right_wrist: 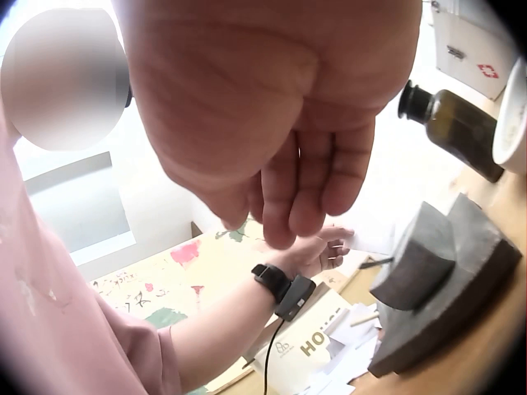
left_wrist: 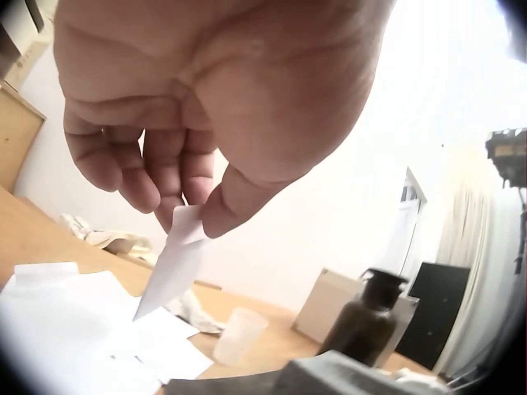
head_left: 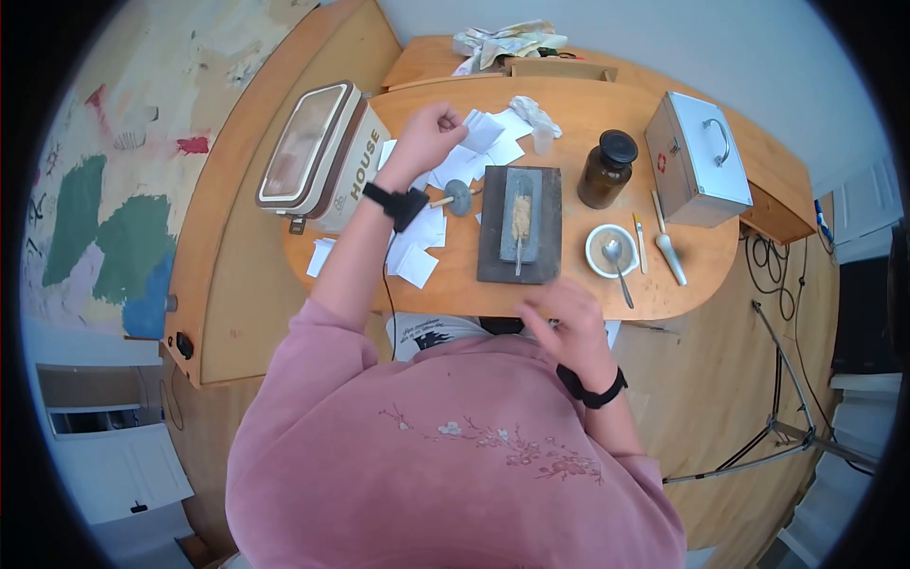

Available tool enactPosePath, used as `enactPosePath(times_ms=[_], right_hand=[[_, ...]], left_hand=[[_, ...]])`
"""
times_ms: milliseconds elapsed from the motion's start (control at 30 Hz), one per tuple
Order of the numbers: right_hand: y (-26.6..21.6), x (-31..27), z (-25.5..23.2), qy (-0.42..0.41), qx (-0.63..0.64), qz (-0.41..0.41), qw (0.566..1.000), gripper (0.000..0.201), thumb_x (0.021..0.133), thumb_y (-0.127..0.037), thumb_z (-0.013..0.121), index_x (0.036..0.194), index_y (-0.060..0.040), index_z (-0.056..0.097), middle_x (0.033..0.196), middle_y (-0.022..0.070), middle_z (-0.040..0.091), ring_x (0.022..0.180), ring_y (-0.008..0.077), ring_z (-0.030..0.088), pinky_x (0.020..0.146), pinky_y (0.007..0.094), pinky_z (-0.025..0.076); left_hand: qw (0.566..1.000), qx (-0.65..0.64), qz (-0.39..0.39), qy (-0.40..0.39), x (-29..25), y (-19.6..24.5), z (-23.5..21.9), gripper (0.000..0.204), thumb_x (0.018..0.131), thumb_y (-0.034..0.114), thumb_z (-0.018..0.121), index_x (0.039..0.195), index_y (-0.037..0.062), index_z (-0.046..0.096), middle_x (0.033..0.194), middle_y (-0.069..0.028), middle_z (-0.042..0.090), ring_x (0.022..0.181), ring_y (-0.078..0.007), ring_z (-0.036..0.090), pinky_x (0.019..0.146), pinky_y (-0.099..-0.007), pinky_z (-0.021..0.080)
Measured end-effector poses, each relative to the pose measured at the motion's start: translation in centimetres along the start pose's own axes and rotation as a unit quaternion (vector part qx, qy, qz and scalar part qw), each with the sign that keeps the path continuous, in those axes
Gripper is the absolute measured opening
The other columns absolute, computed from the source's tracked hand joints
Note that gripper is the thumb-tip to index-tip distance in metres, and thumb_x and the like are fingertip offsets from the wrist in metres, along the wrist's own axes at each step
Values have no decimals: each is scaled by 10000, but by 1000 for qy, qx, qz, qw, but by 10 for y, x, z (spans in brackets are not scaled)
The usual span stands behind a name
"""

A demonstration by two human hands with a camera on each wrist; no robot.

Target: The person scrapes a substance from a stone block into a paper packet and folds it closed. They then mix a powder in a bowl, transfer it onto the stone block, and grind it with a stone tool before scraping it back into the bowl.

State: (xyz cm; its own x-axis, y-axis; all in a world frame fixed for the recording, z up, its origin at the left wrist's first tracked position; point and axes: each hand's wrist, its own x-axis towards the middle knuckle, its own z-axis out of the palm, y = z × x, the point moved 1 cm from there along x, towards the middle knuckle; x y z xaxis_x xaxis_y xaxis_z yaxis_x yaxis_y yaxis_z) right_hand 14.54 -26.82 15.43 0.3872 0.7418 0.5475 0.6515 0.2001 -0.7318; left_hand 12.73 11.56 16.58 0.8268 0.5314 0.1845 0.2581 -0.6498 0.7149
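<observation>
My left hand [head_left: 428, 140] pinches a folded slip of white paper [left_wrist: 173, 267] between thumb and fingertips. It is raised over a spread of loose white papers [head_left: 417, 266] on the table's left side. My right hand [head_left: 572, 321] hovers by the front edge, fingers loosely bent and holding nothing. Between the hands, a long grey stone trough [head_left: 543, 204] rests on a dark base [head_left: 493, 256], with tan powder [head_left: 521, 216] along its groove. Left of it lies a grey grinding wheel [head_left: 458, 197] on a wooden handle.
A white bowl [head_left: 594, 264] holds powder and a metal spoon [head_left: 623, 283]; beside it lie a brush [head_left: 641, 245] and a white pestle [head_left: 670, 254]. Behind stand a brown glass bottle [head_left: 605, 175] and a silver case [head_left: 701, 175]. A lidded HOUSE box [head_left: 355, 171] occupies the left.
</observation>
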Motion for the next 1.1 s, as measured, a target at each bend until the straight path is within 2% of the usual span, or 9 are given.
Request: enactPosePath(times_ms=[200, 267, 367, 733, 833, 900, 933, 1000, 1100], right_hand=[[-15, 82, 13, 91, -172, -69, 978, 551, 822, -66, 916, 1331, -32, 707, 1243, 153, 732, 1220, 364, 677, 1029, 459, 530], [-19, 94, 23, 55, -271, -61, 959, 720, 779, -131, 945, 1429, -56, 645, 1367, 129, 701, 1351, 335, 612, 1193, 545, 397], [-7, 90, 37, -7, -245, -57, 968, 724, 773, -176, 937, 1429, -82, 648, 1365, 96, 711, 1368, 312, 609, 1238, 599, 313], [4, 71, 61, -30, -181, -66, 981, 550, 821, -175, 875, 1340, -113, 703, 1292, 73, 755, 1277, 298, 677, 1206, 566, 359], [17, 66, 63, -28, -144, -45, 988, 526, 860, -200, 881, 1350, -91, 721, 1274, 96, 774, 1245, 325, 690, 1191, 548, 398], [21, 63, 62, -28, -126, -30, 991, 521, 883, -218, 885, 1360, -78, 730, 1267, 112, 784, 1233, 340, 694, 1176, 534, 432], [20, 62, 63, -40, -66, 40, 996, 528, 897, -226, 888, 1374, -63, 730, 1269, 139, 787, 1235, 352, 697, 1140, 507, 478], [13, 64, 61, -52, -6, 111, 992, 536, 911, -234, 892, 1387, -48, 731, 1270, 165, 791, 1237, 364, 701, 1104, 479, 525], [3, 67, 62, -105, 116, 172, 973, 552, 933, -231, 888, 1412, -22, 709, 1270, 203, 783, 1256, 377, 705, 1043, 441, 577]], left_hand=[[976, -203, -24, 75, -122, 70, 14, 123, 1035, 84, 806, 1027, 18, 701, 901, 23, 708, 813, -42, 646, 722, -238, 518], [962, -258, -60, 73, -157, 85, 19, 138, 1047, 73, 796, 1044, 22, 668, 884, 27, 697, 766, -24, 629, 674, -211, 480], [953, -269, -66, 125, -191, 80, 28, 134, 1040, 51, 797, 1039, 22, 667, 856, 30, 695, 738, -17, 617, 655, -202, 469], [963, -221, -87, 131, -213, 61, 24, 154, 990, 42, 821, 1010, 14, 671, 843, -15, 746, 740, -34, 675, 671, -207, 507], [962, -239, -71, 111, -209, 52, 24, 224, 964, 62, 852, 1109, 11, 688, 1060, -68, 778, 975, -78, 727, 797, -258, 553], [969, -223, 37, 97, -211, 48, 18, 464, 945, 88, 885, 1352, 20, 674, 1408, -98, 710, 1311, -147, 665, 1022, -331, 553], [969, -224, 37, 96, -212, 47, 17, 464, 945, 88, 885, 1352, 20, 674, 1408, -98, 710, 1311, -147, 665, 1022, -331, 553], [959, -283, 26, 6, -212, 45, 18, 821, 897, 104, 939, 1617, 51, 549, 1640, -88, 574, 1516, -208, 538, 1203, -405, 481], [933, -354, 25, -51, -208, 39, 20, 980, 858, 142, 985, 1700, 71, 488, 1608, -99, 617, 1435, -236, 650, 1208, -433, 519]])
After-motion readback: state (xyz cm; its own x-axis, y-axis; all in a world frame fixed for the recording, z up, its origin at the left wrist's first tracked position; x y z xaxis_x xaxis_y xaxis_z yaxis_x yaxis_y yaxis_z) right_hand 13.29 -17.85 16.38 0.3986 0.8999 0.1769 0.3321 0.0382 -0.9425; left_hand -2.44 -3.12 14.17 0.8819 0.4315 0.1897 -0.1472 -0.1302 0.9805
